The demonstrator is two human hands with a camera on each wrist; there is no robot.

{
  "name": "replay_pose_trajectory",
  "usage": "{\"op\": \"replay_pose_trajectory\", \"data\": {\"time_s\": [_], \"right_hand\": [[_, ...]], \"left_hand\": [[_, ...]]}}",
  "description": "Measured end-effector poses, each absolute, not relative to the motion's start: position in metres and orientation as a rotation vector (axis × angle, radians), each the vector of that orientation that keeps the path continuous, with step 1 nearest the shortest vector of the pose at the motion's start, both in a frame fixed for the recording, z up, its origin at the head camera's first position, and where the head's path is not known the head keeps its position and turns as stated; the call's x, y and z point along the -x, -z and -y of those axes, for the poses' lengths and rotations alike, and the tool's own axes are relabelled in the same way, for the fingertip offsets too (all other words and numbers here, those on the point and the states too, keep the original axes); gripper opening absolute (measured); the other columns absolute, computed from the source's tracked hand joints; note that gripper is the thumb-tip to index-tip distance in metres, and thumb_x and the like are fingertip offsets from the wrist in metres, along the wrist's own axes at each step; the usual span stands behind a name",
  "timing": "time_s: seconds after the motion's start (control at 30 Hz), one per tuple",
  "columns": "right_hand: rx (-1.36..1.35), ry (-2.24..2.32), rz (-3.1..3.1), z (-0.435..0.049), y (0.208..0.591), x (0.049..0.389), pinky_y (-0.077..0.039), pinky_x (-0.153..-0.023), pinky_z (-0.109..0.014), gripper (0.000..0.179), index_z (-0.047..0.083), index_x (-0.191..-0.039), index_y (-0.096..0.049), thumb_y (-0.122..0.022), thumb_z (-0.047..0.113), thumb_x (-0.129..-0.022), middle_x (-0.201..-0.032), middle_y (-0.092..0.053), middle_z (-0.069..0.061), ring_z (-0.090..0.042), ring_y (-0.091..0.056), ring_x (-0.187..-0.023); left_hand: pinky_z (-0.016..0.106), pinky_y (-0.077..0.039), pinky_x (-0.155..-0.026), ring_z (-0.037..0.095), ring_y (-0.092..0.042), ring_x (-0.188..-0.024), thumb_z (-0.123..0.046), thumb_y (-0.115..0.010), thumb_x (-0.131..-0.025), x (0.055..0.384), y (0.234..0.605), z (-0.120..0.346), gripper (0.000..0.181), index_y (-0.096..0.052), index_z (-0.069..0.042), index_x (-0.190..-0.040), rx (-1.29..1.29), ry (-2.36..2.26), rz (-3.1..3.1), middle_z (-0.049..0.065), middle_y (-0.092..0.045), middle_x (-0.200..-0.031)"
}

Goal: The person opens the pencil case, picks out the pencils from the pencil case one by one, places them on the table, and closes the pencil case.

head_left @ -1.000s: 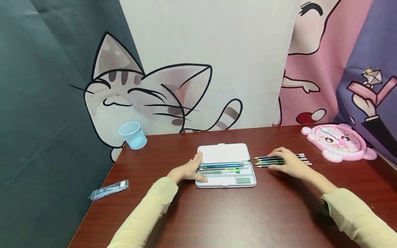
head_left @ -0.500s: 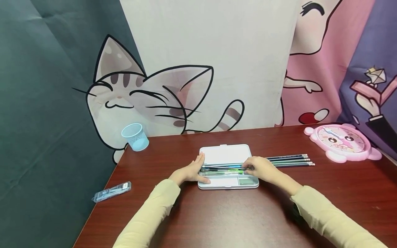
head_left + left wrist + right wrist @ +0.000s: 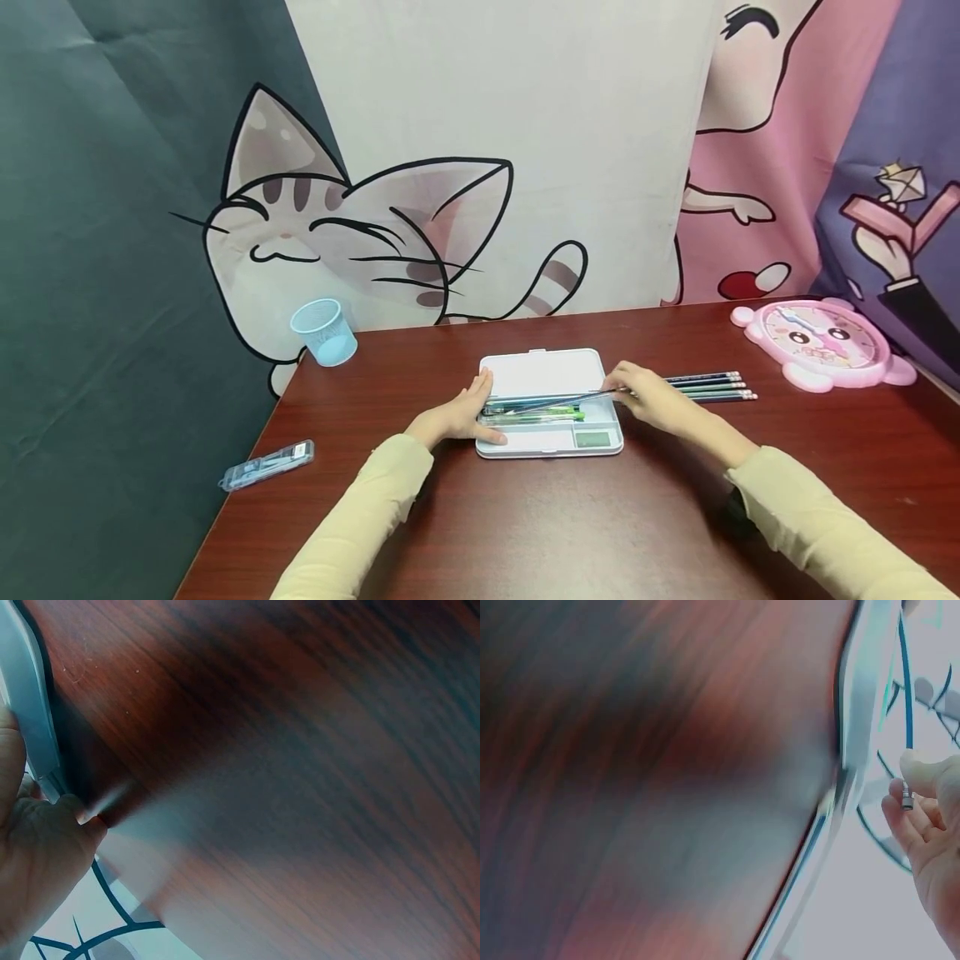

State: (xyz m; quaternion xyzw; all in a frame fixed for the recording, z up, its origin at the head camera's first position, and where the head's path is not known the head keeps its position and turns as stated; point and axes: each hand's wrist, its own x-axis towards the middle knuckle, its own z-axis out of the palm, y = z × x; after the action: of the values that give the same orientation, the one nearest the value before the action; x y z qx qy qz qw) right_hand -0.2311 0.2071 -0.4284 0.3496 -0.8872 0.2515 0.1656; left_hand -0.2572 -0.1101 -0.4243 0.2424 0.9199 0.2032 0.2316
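Note:
An open white pencil case (image 3: 540, 371) lies on the table, with several pencils and green pens (image 3: 540, 414) in its tray. My left hand (image 3: 456, 415) rests against its left end, fingers extended beside the lid and thumb on the front corner; the left wrist view shows the thumb over the case's rim (image 3: 41, 705). My right hand (image 3: 651, 402) pinches a dark pencil (image 3: 562, 401) near its eraser end, seen close in the right wrist view as a dark pencil (image 3: 908, 697). It slants over the tray, point leftward and lower. More pencils (image 3: 708, 386) lie behind the right hand.
A light blue cup (image 3: 325, 333) stands at the back left. A clear flat case (image 3: 267, 465) lies by the table's left edge. At the back right is a pink animal-shaped clock (image 3: 823, 343). Cartoon-printed curtains hang behind the table.
My right hand has taken a pencil from the row and carried it left over the case, then shifted slightly back right, with its eraser end raised. My left hand has stayed on the case.

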Motion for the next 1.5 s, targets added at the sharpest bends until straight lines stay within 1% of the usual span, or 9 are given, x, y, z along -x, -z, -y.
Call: {"op": "replay_pose_trajectory", "data": {"time_s": [0.17,0.33,0.47,0.63,0.77,0.97,1.03,1.3,1.5], "right_hand": [[-0.981,-0.745,2.346,-0.239,0.428,0.23,-0.045,-0.061,-0.019,0.026,0.003,-0.08,-0.062,-0.071,-0.014,-0.064,-0.077,-0.058,-0.002,-0.01,-0.053,-0.068],[-0.929,-0.765,2.342,-0.277,0.426,0.223,-0.041,-0.067,-0.008,0.031,0.004,-0.083,-0.063,-0.07,-0.017,-0.061,-0.078,-0.06,-0.003,-0.004,-0.053,-0.07],[-0.909,-0.761,2.338,-0.309,0.428,0.218,-0.039,-0.068,-0.004,0.035,0.003,-0.083,-0.062,-0.069,-0.02,-0.058,-0.077,-0.06,-0.003,0.003,-0.051,-0.072],[-0.859,-0.735,2.38,-0.343,0.438,0.211,-0.037,-0.067,-0.002,0.032,0.002,-0.082,-0.061,-0.071,-0.018,-0.06,-0.075,-0.057,-0.001,0.01,-0.047,-0.073],[-0.847,-0.723,2.398,-0.359,0.449,0.207,-0.036,-0.068,0.0,0.025,0.001,-0.079,-0.061,-0.073,-0.011,-0.062,-0.073,-0.056,0.002,0.008,-0.048,-0.071],[-0.802,-0.678,2.406,-0.365,0.457,0.208,-0.035,-0.064,-0.002,0.035,0.005,-0.075,-0.062,-0.075,-0.016,-0.05,-0.071,-0.055,-0.001,0.004,-0.046,-0.067],[-0.777,-0.657,2.421,-0.365,0.457,0.208,-0.035,-0.064,-0.003,0.036,0.005,-0.075,-0.063,-0.075,-0.017,-0.049,-0.071,-0.055,-0.001,0.004,-0.045,-0.067],[-0.631,-0.633,2.486,-0.356,0.45,0.207,-0.034,-0.064,-0.006,0.029,0.005,-0.078,-0.065,-0.077,-0.009,-0.055,-0.076,-0.059,-0.005,0.001,-0.044,-0.069],[-0.593,-0.723,2.455,-0.313,0.442,0.216,-0.035,-0.072,-0.014,0.026,0.005,-0.086,-0.066,-0.077,-0.002,-0.063,-0.082,-0.06,-0.007,-0.004,-0.047,-0.079]], "left_hand": [[0.044,-0.009,-0.115,0.025,0.004,-0.143,-0.041,-0.071,-0.077,0.257,0.424,0.112,0.109,0.004,-0.001,-0.146,-0.651,-0.557,-2.524,0.014,0.01,-0.154],[0.044,-0.009,-0.115,0.026,0.004,-0.143,-0.04,-0.07,-0.077,0.257,0.423,0.112,0.109,0.004,-0.001,-0.146,-0.653,-0.558,-2.519,0.014,0.01,-0.154],[0.044,-0.008,-0.115,0.026,0.004,-0.143,-0.04,-0.071,-0.077,0.257,0.423,0.112,0.109,0.004,-0.002,-0.146,-0.653,-0.563,-2.52,0.014,0.01,-0.154],[0.044,-0.009,-0.115,0.026,0.004,-0.143,-0.041,-0.07,-0.077,0.256,0.421,0.113,0.109,0.004,-0.001,-0.146,-0.65,-0.559,-2.52,0.014,0.01,-0.154],[0.044,-0.008,-0.115,0.025,0.005,-0.143,-0.04,-0.07,-0.077,0.256,0.42,0.112,0.109,0.005,-0.001,-0.146,-0.658,-0.553,-2.514,0.014,0.01,-0.154],[0.044,-0.009,-0.115,0.025,0.003,-0.143,-0.04,-0.07,-0.077,0.256,0.421,0.111,0.109,0.004,-0.001,-0.146,-0.661,-0.547,-2.52,0.014,0.009,-0.154],[0.044,-0.009,-0.115,0.026,0.003,-0.143,-0.04,-0.07,-0.077,0.256,0.422,0.111,0.109,0.004,-0.001,-0.146,-0.662,-0.549,-2.519,0.014,0.009,-0.154],[0.044,-0.01,-0.115,0.026,0.002,-0.143,-0.041,-0.07,-0.077,0.257,0.424,0.11,0.109,0.004,-0.001,-0.146,-0.674,-0.544,-2.521,0.015,0.009,-0.154],[0.044,-0.01,-0.115,0.026,0.004,-0.143,-0.04,-0.07,-0.078,0.256,0.422,0.111,0.109,0.005,0.001,-0.145,-0.679,-0.55,-2.521,0.016,0.01,-0.153]]}}
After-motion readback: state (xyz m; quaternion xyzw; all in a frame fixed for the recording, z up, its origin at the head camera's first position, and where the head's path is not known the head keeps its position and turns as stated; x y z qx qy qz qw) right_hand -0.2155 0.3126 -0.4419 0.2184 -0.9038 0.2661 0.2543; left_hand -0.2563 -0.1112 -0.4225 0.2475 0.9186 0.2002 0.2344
